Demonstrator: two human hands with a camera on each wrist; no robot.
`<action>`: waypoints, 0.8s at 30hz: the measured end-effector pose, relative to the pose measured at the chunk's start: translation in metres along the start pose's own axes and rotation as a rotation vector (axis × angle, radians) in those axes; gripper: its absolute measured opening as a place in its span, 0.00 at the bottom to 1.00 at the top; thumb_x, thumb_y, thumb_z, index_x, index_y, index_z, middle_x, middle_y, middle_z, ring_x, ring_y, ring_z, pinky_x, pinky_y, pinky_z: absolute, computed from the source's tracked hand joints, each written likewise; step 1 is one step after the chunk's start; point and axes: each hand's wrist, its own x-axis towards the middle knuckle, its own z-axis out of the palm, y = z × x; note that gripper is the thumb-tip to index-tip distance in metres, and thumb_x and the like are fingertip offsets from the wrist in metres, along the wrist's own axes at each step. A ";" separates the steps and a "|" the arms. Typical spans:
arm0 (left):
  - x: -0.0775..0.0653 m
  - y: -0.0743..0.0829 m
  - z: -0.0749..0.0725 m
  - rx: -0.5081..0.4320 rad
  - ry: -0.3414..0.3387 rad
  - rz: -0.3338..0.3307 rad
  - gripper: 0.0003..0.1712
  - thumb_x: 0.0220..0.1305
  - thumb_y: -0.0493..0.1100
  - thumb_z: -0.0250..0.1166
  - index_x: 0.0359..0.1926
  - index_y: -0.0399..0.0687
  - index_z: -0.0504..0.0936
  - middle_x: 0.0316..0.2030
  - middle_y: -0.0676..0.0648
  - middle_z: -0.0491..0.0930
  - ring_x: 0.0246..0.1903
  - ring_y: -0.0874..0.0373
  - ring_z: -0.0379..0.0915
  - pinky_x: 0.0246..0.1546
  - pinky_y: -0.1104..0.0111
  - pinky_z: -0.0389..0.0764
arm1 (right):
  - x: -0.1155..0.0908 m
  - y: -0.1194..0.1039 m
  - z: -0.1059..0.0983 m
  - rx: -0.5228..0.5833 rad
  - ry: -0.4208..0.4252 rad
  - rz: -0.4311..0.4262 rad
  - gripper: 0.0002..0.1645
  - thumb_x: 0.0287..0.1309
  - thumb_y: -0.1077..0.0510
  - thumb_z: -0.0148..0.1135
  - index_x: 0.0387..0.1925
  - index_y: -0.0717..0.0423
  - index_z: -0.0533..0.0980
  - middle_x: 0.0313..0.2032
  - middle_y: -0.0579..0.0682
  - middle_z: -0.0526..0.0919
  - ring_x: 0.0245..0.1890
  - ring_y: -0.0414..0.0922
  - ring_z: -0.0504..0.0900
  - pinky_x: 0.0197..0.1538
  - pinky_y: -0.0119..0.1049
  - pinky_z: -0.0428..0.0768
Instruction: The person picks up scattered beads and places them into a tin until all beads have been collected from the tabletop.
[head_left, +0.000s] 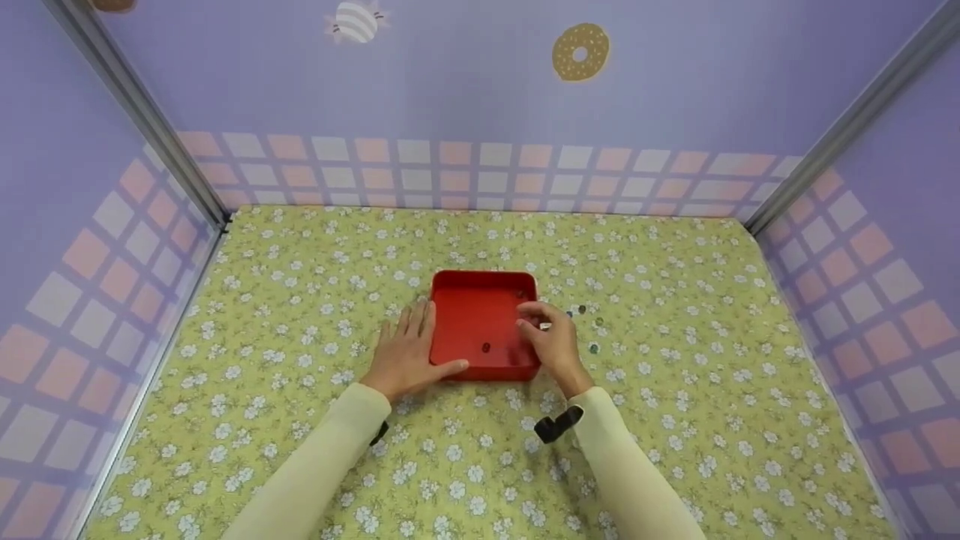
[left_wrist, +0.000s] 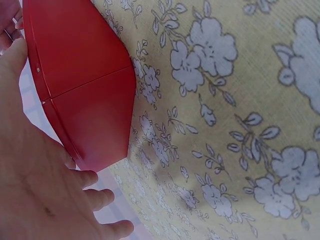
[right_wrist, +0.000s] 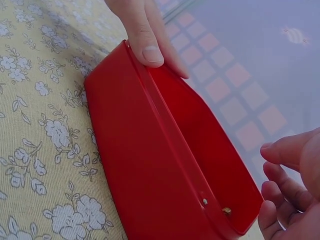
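Observation:
A shallow red box [head_left: 484, 373] sits on the flowered cloth. My left hand [head_left: 405, 352] rests along its left side with fingers straight and thumb over the front rim; the right wrist view shows that thumb [right_wrist: 151, 55] on the edge. Over the box's right rim is my right hand [head_left: 551, 341], fingers loosely bent, with a gap between thumb and forefinger and nothing seen in it. Inside the box lie a small dark reddish bead [head_left: 486, 347] near the front and another small bead [head_left: 520, 294] at the back right corner.
Right of the box, several small beads lie on the cloth, among them a dark one [head_left: 582, 309], a yellowish one [head_left: 598, 321] and a greenish one [head_left: 594, 349]. Purple walls [head_left: 465, 90] with a pink and white checked band enclose the flowered table [head_left: 300, 450].

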 end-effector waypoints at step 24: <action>-0.001 0.003 -0.007 -0.002 -0.013 0.000 0.66 0.52 0.84 0.47 0.77 0.45 0.41 0.78 0.44 0.39 0.76 0.41 0.36 0.72 0.39 0.43 | 0.000 0.007 -0.020 0.055 -0.001 0.025 0.12 0.60 0.61 0.65 0.46 0.54 0.82 0.44 0.56 0.82 0.40 0.48 0.78 0.30 0.34 0.77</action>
